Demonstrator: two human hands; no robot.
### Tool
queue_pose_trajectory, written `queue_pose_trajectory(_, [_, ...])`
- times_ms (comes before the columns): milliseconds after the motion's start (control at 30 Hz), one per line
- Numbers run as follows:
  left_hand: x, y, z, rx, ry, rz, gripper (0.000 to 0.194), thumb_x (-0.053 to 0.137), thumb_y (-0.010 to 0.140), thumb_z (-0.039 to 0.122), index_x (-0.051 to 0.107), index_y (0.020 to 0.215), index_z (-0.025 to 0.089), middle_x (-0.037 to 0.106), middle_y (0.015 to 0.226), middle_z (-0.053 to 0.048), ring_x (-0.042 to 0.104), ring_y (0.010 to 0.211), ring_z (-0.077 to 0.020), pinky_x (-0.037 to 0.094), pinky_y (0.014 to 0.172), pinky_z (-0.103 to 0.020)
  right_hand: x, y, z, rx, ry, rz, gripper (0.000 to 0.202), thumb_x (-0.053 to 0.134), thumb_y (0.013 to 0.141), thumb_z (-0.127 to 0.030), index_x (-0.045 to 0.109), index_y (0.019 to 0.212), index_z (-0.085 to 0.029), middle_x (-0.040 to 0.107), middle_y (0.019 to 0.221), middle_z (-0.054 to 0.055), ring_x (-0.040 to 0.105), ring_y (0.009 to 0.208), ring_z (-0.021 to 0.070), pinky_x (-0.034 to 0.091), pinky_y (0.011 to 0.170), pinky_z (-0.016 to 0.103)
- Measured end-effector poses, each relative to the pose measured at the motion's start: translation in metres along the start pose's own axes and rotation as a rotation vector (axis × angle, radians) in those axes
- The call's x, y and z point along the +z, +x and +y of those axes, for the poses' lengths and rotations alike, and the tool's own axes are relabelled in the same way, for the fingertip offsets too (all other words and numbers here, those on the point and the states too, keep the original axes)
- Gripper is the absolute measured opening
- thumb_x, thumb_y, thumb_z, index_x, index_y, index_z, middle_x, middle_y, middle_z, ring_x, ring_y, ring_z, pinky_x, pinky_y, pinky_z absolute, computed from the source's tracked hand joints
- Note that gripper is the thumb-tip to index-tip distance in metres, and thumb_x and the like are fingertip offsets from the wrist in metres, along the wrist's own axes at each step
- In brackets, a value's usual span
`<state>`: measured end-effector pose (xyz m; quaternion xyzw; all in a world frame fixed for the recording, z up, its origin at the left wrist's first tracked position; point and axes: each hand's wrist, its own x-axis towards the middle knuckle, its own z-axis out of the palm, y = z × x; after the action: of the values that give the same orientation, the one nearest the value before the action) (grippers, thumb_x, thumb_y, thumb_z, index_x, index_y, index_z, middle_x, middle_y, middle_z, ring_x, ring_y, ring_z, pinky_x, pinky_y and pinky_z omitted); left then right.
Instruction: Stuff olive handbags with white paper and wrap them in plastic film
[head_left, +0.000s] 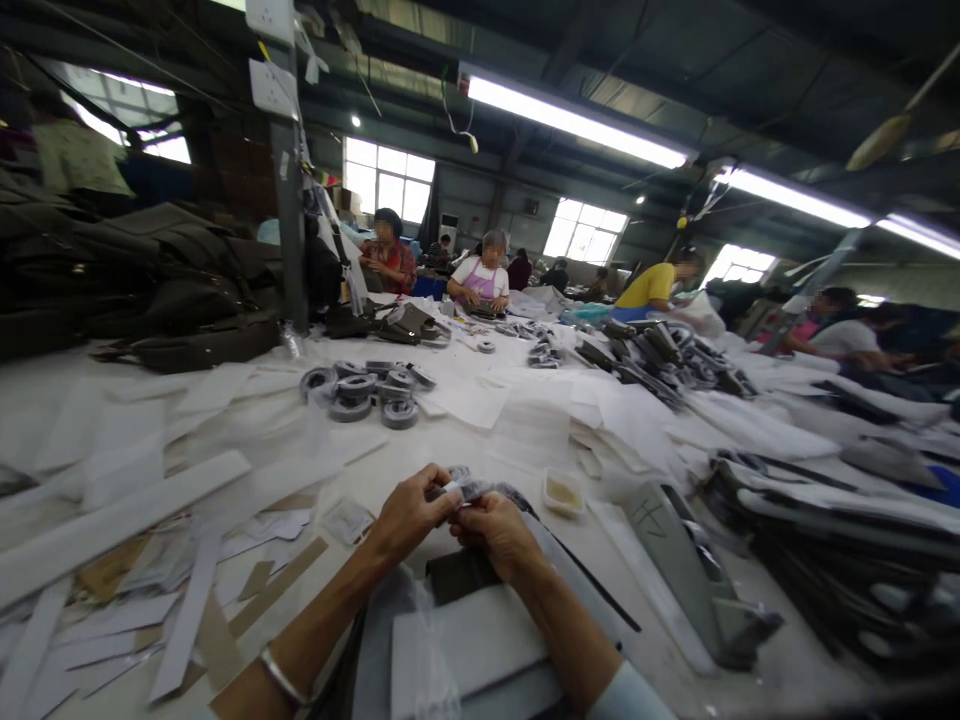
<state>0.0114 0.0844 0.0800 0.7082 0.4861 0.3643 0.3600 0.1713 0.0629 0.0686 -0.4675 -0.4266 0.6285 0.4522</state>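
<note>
Both hands meet in front of me over a flat dark bag. My left hand (411, 515) pinches one end of a small grey piece wrapped in clear plastic (474, 488), perhaps a rolled strap. From the other side, the closed fingers of my right hand (499, 535) grip the same piece. Beneath my wrists lies the dark bag (461, 575), with a white padding sheet (465, 635) and clear film over it. A black strap or edge (592, 580) runs out to the right of my right hand. The exact shape of the held piece is partly hidden by my fingers.
Plastic-wrapped grey strap rolls (356, 385) lie ahead. A small tray (562, 493) stands right of my hands, near an olive bag panel (679, 560). Paper scraps (195, 580) cover the left. Dark bags (840, 540) are stacked right. A post (289, 220) rises behind; co-workers sit beyond.
</note>
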Motion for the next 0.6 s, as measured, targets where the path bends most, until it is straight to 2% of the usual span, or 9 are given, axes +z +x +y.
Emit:
queue_pose_trajectory(167, [-0.005, 0.003, -0.004, 0.017, 0.108, 0.001, 0.032, 0.042, 0.089, 0.05, 0.059, 0.083, 0.023, 0.062, 0.07, 0.004, 0.058, 0.069, -0.0165, 0.04, 0.066, -0.025, 0.01, 0.008, 0.002, -0.039, -0.1, 0.104, 0.034, 0.079, 0.057, -0.04, 0.067, 0.075, -0.014, 0.068, 0.068, 0.003, 0.06, 0.055, 0.0114, 0.044, 0.052, 0.022])
queue_pose_trajectory(300, [-0.002, 0.003, -0.003, 0.006, 0.181, -0.011, 0.035, 0.035, 0.091, 0.051, 0.058, 0.084, 0.025, 0.059, 0.068, 0.004, 0.057, 0.068, -0.0166, 0.039, 0.065, -0.025, 0.016, 0.014, 0.003, -0.032, -0.257, 0.176, 0.02, 0.069, 0.068, -0.034, 0.064, 0.067, -0.015, 0.066, 0.058, 0.002, 0.059, 0.047, 0.0132, 0.042, 0.045, 0.022])
queue_pose_trajectory(433, [0.0, 0.008, -0.003, -0.01, 0.217, 0.03, 0.037, 0.031, 0.093, 0.047, 0.054, 0.077, 0.023, 0.056, 0.067, 0.002, 0.055, 0.067, -0.0169, 0.038, 0.066, -0.026, 0.012, 0.006, -0.002, -0.02, -0.443, 0.164, 0.016, 0.062, 0.076, -0.031, 0.065, 0.069, -0.017, 0.065, 0.054, 0.001, 0.059, 0.045, 0.0149, 0.041, 0.044, 0.023])
queue_pose_trajectory(533, [-0.004, 0.014, -0.008, -0.024, 0.217, 0.065, 0.04, 0.027, 0.094, 0.042, 0.052, 0.07, 0.022, 0.057, 0.067, -0.001, 0.055, 0.068, -0.0175, 0.039, 0.066, -0.027, 0.003, -0.011, -0.013, -0.095, -0.594, 0.168, 0.012, 0.067, 0.075, -0.027, 0.066, 0.068, -0.018, 0.065, 0.059, 0.002, 0.062, 0.055, 0.0171, 0.046, 0.057, 0.027])
queue_pose_trajectory(600, [-0.007, 0.018, -0.012, -0.028, 0.204, 0.072, 0.038, 0.027, 0.094, 0.039, 0.053, 0.07, 0.022, 0.061, 0.072, -0.002, 0.057, 0.071, -0.0178, 0.041, 0.069, -0.027, -0.003, -0.02, -0.021, -0.297, -0.797, 0.211, 0.005, 0.068, 0.077, -0.024, 0.07, 0.079, -0.02, 0.069, 0.074, 0.004, 0.064, 0.073, 0.0204, 0.047, 0.074, 0.032])
